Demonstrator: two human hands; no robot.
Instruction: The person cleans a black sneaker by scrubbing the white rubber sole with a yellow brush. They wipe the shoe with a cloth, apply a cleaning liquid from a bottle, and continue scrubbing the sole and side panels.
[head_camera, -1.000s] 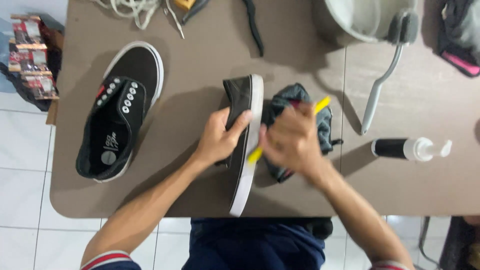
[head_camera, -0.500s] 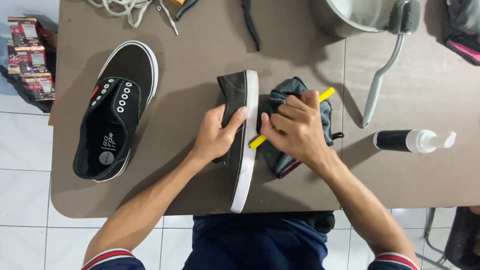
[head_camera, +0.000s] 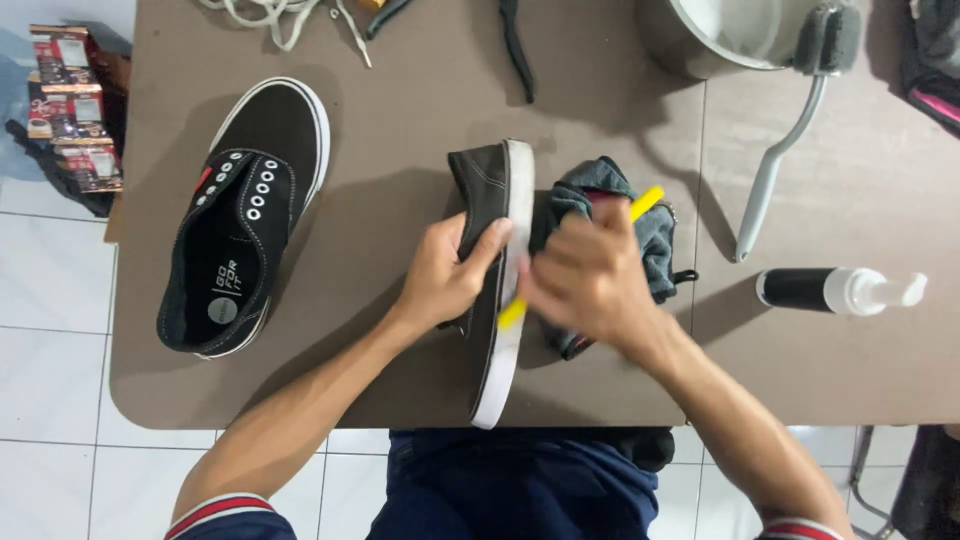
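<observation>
The right hand, closed around a yellow brush, has slid nearer along the white sole and is blurred mid-stroke. The left hand keeps gripping the black shoe on its side at the table centre, so scrubbing continues.
</observation>
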